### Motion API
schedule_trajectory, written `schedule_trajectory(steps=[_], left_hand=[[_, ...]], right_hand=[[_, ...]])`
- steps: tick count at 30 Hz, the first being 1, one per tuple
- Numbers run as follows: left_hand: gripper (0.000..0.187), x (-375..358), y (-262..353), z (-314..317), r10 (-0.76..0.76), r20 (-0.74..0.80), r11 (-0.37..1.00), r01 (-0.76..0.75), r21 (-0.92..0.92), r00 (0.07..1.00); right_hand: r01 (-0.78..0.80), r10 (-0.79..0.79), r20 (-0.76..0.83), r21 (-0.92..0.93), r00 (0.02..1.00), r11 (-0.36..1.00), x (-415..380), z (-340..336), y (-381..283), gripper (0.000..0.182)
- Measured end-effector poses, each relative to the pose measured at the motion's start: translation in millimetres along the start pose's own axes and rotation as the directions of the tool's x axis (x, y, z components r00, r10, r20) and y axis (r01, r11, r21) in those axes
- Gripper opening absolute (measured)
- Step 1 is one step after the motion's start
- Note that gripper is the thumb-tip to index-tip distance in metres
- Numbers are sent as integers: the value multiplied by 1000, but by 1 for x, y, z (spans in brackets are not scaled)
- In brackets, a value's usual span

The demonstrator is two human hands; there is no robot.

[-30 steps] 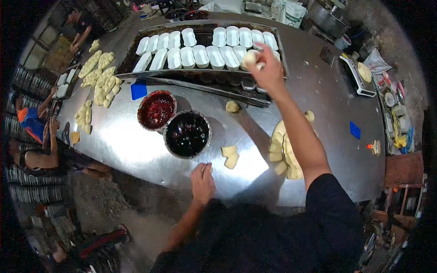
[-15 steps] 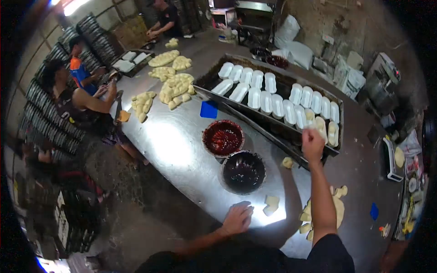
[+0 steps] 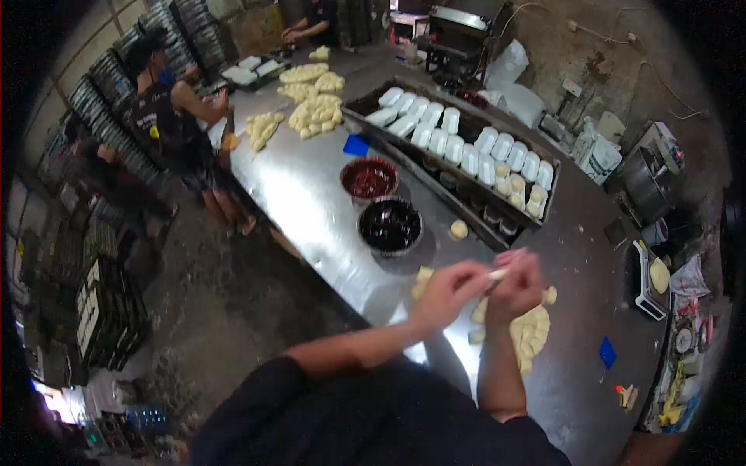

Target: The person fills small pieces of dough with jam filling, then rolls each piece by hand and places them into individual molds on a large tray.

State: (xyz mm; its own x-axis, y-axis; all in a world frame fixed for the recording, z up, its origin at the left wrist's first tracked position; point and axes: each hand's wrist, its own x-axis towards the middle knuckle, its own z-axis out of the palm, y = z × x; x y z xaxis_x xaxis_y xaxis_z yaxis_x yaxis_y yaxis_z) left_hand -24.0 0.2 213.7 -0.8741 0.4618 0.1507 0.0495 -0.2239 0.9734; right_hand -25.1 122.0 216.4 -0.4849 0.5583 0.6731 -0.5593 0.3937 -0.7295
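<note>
Above the steel table, my left hand (image 3: 444,297) and my right hand (image 3: 518,291) meet, fingers closed from both sides on a small pale piece of dough (image 3: 497,274). Most of that piece is hidden by the fingers. Below my right hand lies a pile of cut dough pieces (image 3: 531,332). Another bit of dough (image 3: 422,281) shows just beyond my left hand, and a round dough ball (image 3: 458,229) rests by the tray. In the long dark tray (image 3: 435,171) stand white paper liners (image 3: 469,159), several at the near right end holding dough balls (image 3: 517,185).
Two bowls, one with red filling (image 3: 369,180) and one with dark filling (image 3: 390,225), stand left of the tray. Dough heaps (image 3: 315,116) lie farther back. A scale (image 3: 651,279) and a blue scraper (image 3: 607,352) are at right. Co-workers (image 3: 183,109) stand along the left side.
My right hand has come back from the tray's near end to the dough pile. My left hand has lifted from the table edge and moved right to join it. The view has shifted.
</note>
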Motion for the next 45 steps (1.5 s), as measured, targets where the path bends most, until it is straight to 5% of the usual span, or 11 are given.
schedule_trajectory(steps=[3, 5, 8, 10, 13, 16, 23, 27, 31, 36, 45], left_hand=[[27, 16, 22, 21, 263, -235, 936, -188, 297, 936], [56, 26, 1, 26, 375, -567, 924, -346, 165, 733], [76, 4, -11, -21, -286, -417, 950, 199, -239, 863], [78, -19, -58, -64, -525, -324, 835, 404, -373, 787], [86, -27, -117, -132, -739, -247, 604, 455, -654, 627], [79, -26, -145, -189, -697, -282, 643, 401, -652, 659], [74, 16, -148, -207, -761, -347, 408, -11, -913, 548], [75, 7, -134, -209, -698, -342, 533, 138, -835, 629], [63, -2, -60, -189, -534, -75, 681, 376, -628, 842], [42, -10, -54, -147, -404, -205, 781, 219, -584, 892], [26, -1, -39, -72, -237, -281, 920, 122, -373, 930]], right_hand=[[470, -461, 102, -82, 881, 879, 27, -15, 26, 35], [65, -62, -32, 113, 998, 991, -19, 17, 0, 37], [140, -160, 28, 347, 987, 927, -69, 39, -19, 40], [-759, 633, 543, 12, 551, 651, -85, 13, -4, 27], [-976, 711, 692, -40, 126, 213, -85, 44, 42, 17], [-198, 351, 893, -304, 281, 932, -57, 98, 97, 28], [439, 465, 883, -443, 63, 782, -79, 188, 145, 18], [-393, 576, 790, -472, 209, 789, -46, 161, 136, 20], [-991, 354, 926, -125, -135, -50, -43, 122, 92, 27], [385, -22, 686, -380, 727, 841, -38, 86, 68, 12], [-91, 337, 587, -407, 737, 909, -20, 21, -19, 23]])
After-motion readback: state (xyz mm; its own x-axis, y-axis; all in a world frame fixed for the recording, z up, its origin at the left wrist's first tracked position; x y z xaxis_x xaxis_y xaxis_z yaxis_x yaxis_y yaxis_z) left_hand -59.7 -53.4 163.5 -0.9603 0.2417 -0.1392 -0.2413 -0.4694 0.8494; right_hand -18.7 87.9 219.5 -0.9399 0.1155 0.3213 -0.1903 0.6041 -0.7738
